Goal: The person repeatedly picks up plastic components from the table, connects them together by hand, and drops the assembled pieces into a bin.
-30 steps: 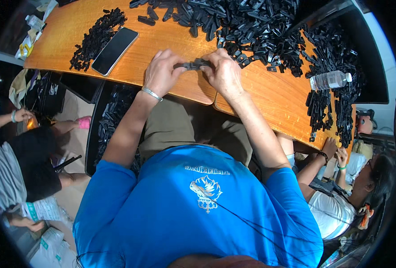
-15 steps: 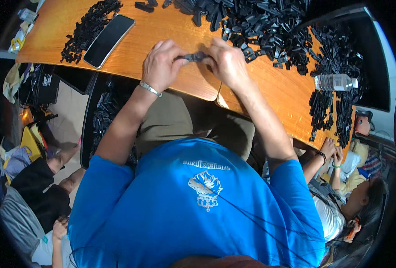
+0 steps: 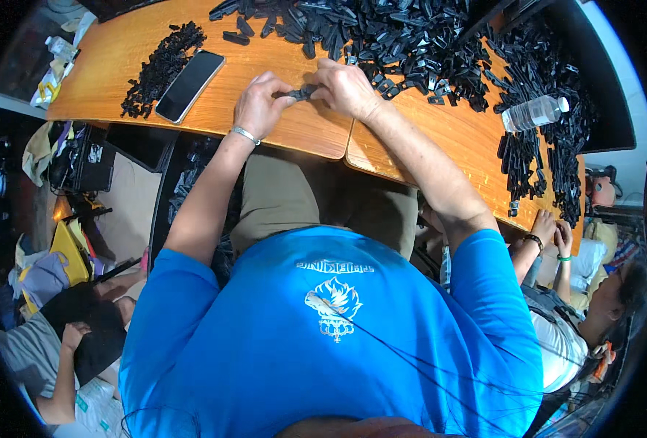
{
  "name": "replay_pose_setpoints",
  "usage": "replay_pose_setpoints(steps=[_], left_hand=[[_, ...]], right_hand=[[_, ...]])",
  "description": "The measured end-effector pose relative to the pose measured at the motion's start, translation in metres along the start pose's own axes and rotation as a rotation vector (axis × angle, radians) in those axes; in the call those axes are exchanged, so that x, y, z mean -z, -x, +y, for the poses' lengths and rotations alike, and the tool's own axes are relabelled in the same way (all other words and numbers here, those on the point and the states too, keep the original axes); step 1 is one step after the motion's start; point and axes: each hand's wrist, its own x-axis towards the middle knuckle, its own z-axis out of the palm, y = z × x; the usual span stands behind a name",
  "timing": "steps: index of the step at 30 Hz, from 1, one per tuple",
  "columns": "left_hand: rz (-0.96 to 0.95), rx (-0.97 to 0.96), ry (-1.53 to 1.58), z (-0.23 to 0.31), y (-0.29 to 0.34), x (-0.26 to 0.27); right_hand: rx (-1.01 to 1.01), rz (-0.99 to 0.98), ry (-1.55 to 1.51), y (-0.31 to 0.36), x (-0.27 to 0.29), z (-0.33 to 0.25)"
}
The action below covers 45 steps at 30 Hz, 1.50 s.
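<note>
A small black plastic piece (image 3: 299,93) is held between my two hands, just above the near edge of the wooden table. My left hand (image 3: 258,109) pinches its left end with thumb and fingers. On the other end, my right hand (image 3: 344,87) is closed, its fingertips partly hiding the piece. Beyond my right hand spreads a large heap of black plastic parts (image 3: 403,40). To the left of my left hand lie a dark-screened phone (image 3: 190,86) and a pile of smaller black bits (image 3: 159,69).
A clear water bottle (image 3: 533,114) lies on long black pieces (image 3: 519,171) at the right. A co-worker's hands (image 3: 546,232) are at the table's right corner. Another person sits at lower left. Dark parts (image 3: 186,182) sit in a black container below the table edge, left.
The whole view has shifted slightly. My right hand has come a little left and nearer my left hand, and both still grip the black piece.
</note>
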Motion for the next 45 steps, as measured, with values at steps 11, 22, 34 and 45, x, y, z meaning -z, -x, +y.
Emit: replay_pose_setpoints(steps=[11, 22, 34, 45], left_hand=[[-0.057, -0.092, 0.048, -0.007, -0.009, 0.0], [-0.297, 0.027, -0.032, -0.006, 0.033, 0.064], [-0.011, 0.078, -0.007, 0.01, -0.032, 0.047], [0.179, 0.173, -0.264, 0.014, -0.114, -0.059]], right_hand=[[0.045, 0.066, -0.08, 0.003, -0.021, 0.002], [-0.008, 0.026, -0.11, 0.032, -0.004, -0.024], [-0.478, 0.07, 0.178, 0.045, 0.013, -0.001], [-0.388, 0.319, -0.127, 0.055, 0.001, -0.037]])
